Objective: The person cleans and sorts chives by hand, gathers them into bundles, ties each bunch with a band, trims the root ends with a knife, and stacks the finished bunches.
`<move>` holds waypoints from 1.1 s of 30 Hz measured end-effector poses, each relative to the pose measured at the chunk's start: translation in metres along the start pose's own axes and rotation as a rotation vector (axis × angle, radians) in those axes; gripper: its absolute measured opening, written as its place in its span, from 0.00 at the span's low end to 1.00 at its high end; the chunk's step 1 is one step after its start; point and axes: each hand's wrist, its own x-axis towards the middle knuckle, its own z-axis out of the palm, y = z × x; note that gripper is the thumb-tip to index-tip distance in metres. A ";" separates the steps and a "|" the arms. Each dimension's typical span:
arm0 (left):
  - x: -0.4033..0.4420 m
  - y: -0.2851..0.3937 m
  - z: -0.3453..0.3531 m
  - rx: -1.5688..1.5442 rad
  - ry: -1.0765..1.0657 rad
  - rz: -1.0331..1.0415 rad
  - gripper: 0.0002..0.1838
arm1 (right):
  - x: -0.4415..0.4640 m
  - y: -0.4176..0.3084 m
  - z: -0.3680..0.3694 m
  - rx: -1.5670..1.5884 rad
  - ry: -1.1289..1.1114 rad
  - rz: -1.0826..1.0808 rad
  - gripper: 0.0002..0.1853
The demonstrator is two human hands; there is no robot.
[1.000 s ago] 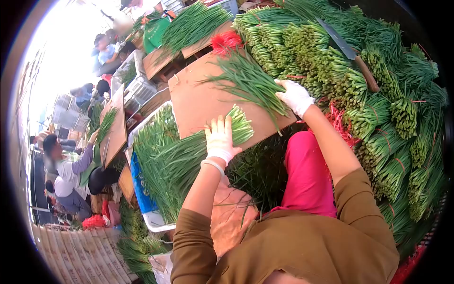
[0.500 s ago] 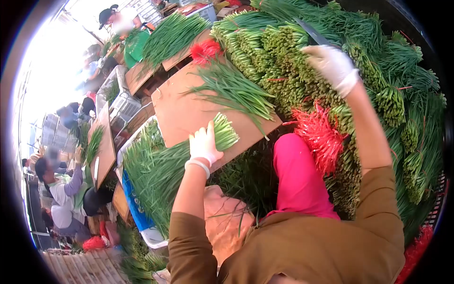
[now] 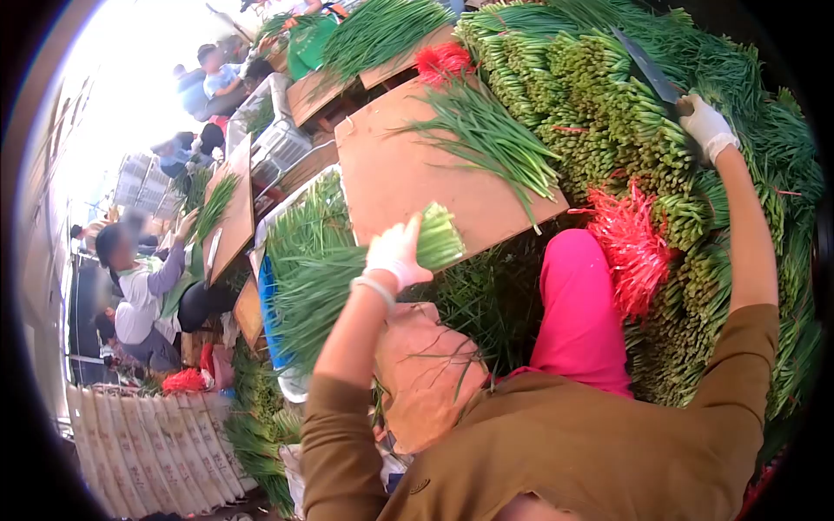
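Through my remote view, my left hand [image 3: 393, 254] clasps a green bundle [image 3: 446, 236] at the board's [image 3: 391, 165] edge; my right closes on the knife [image 3: 645, 66] atop stacked stalks [image 3: 599, 100]. Lifting carelessly could nick stalks; loose clasping could spill stems.

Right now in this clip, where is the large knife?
In the head view, the knife is at upper right, on the person's right side, over the heaped green bundles, with the right hand at its handle end.
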 end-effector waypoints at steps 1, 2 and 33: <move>-0.003 -0.006 0.028 -0.007 0.023 -0.028 0.57 | 0.012 0.005 0.004 0.007 -0.020 -0.015 0.19; -0.002 -0.007 0.018 -0.101 -0.093 -0.078 0.59 | 0.010 -0.002 -0.012 0.050 -0.075 -0.027 0.19; 0.038 0.000 0.017 -0.052 -0.049 -0.228 0.51 | -0.237 -0.269 0.131 0.770 -0.294 -0.591 0.30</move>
